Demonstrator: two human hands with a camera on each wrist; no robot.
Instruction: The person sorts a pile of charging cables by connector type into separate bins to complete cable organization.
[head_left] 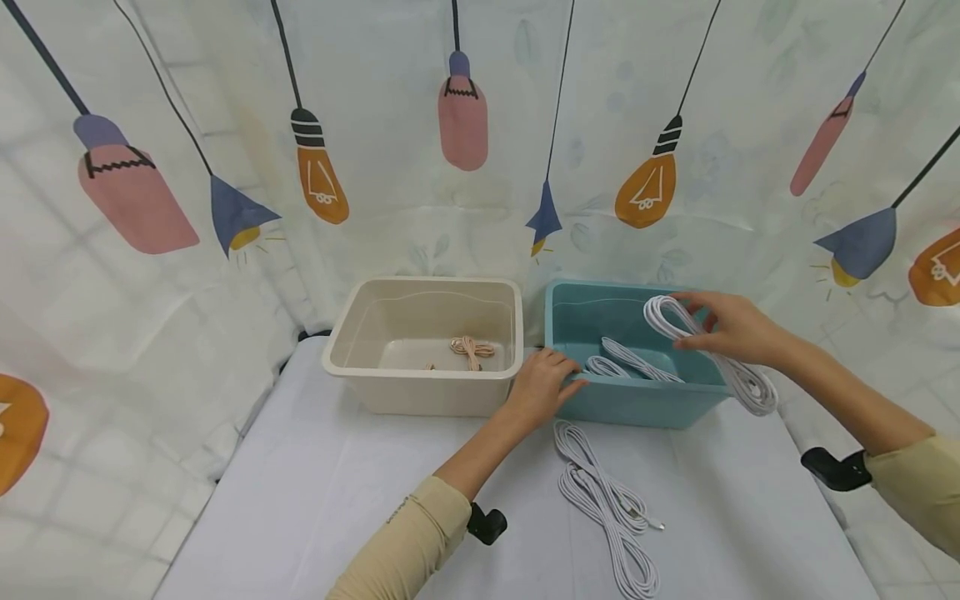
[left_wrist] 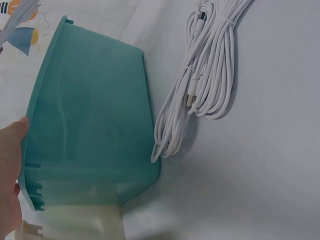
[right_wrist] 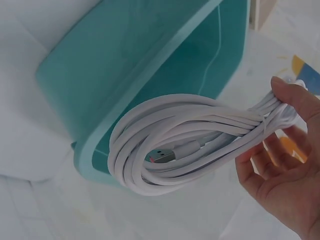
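My right hand (head_left: 731, 325) holds a bundled white USB cable (head_left: 742, 383) by its tied middle, over the right side of the teal bin (head_left: 637, 408). The bundle's looped end and a USB plug (right_wrist: 165, 156) show in the right wrist view. At the bin's front left corner, my left hand (head_left: 542, 385) grips the rim, its thumb (left_wrist: 20, 128) on the outer side. Inside the teal bin lie white cable bundles (head_left: 637, 360). More white cable bundles (head_left: 600, 496) rest on the table before the bin, tied and partly overlapping.
Left of the teal bin stands a beige bin (head_left: 427, 392) with a peach-coloured cable bundle (head_left: 472, 348) inside. Both bins sit near the back of a white-covered table (head_left: 337, 483). A curtain (head_left: 375, 242) printed with lamps hangs behind them.
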